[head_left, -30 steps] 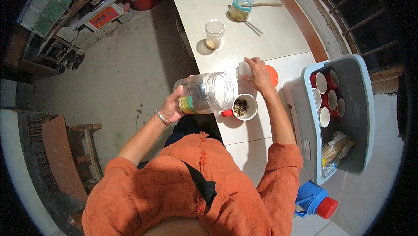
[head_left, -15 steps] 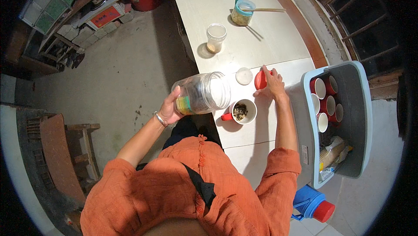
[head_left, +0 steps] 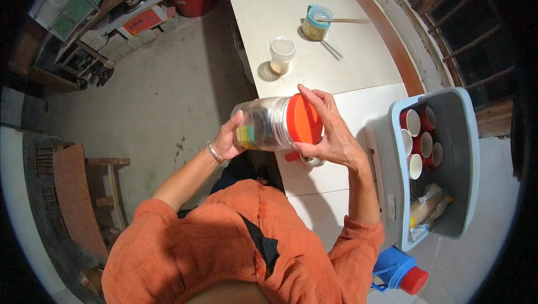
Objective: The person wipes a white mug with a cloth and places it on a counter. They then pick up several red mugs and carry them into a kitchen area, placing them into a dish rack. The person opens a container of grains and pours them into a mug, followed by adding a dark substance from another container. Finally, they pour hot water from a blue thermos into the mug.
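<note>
My left hand (head_left: 228, 138) clasps one clear jar (head_left: 262, 118); my right hand (head_left: 334, 137), half spread, grips one red-orange lid (head_left: 305, 120). Jar crosses above one table (head_left: 364, 60) edge.

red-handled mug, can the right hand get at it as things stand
Probably not straight away: the right hand grips the ribbed red lid on the clear jar, and these hide much of the red-handled mug.
</note>
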Demonstrator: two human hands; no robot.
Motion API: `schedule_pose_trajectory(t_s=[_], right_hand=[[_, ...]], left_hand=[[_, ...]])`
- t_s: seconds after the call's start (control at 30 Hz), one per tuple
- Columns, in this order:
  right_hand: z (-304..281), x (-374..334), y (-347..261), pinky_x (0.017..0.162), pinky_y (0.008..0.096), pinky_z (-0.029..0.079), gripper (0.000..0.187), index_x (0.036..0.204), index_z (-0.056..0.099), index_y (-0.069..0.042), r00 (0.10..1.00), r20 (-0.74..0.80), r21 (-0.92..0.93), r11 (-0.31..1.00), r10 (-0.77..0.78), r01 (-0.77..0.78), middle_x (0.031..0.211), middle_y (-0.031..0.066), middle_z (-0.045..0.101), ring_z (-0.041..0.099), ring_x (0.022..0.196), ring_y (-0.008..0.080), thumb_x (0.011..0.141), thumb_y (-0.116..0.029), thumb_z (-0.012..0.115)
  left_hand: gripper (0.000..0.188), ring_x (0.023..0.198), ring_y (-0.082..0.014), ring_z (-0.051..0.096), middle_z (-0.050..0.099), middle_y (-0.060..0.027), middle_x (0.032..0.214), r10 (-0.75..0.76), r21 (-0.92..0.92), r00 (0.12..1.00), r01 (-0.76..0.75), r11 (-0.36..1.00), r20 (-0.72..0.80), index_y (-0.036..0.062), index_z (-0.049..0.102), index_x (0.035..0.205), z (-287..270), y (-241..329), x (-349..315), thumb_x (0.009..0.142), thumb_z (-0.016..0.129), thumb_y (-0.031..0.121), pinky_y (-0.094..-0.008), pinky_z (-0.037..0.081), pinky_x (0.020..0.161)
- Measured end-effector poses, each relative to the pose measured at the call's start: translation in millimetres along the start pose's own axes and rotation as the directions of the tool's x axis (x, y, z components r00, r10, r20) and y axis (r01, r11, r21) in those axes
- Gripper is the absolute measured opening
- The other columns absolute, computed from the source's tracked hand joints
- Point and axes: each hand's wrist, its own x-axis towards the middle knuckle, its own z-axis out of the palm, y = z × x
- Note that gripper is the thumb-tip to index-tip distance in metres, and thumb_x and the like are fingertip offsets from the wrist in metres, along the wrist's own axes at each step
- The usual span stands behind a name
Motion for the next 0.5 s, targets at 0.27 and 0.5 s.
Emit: schedule_pose_trajectory(t_s=[0.27, 0.5], right_hand=[[6, 2, -4, 0.100, 0.0459, 0.038, 0.096, 0.140, 0.033, -0.014, 0.997, -0.010, 0.039, 0.997, -0.071, 0.072, 0.126, 0.0213, 0.038, 0.041, 0.118, 0.0380, 0.056, -0.027, 0.078], [9, -3, -5, 0.099, 0.0445, 0.039, 0.096, 0.140, 0.032, -0.014, 0.996, -0.037, 0.021, 0.996, -0.085, 0.086, 0.126, 0.0203, 0.038, 0.042, 0.116, 0.0367, 0.057, -0.028, 0.078]], left_hand=[[0.068, 0.123, -0.0219, 0.045, 0.045, -0.0066, 0.134, -0.015, 0.031, 0.999, 0.014, 0.999, 0.041, 0.0148, 0.037, 0.137, -1, -1, 1, 0.084, 0.060, 0.051, -0.0428, 0.041, 0.101], [0.080, 0.126, -0.0227, 0.042, 0.042, -0.0087, 0.136, 0.034, 0.076, 0.998, -0.031, 0.997, -0.046, 0.0135, 0.030, 0.141, 13, -5, -2, 0.080, 0.063, 0.054, -0.0420, 0.037, 0.104]])
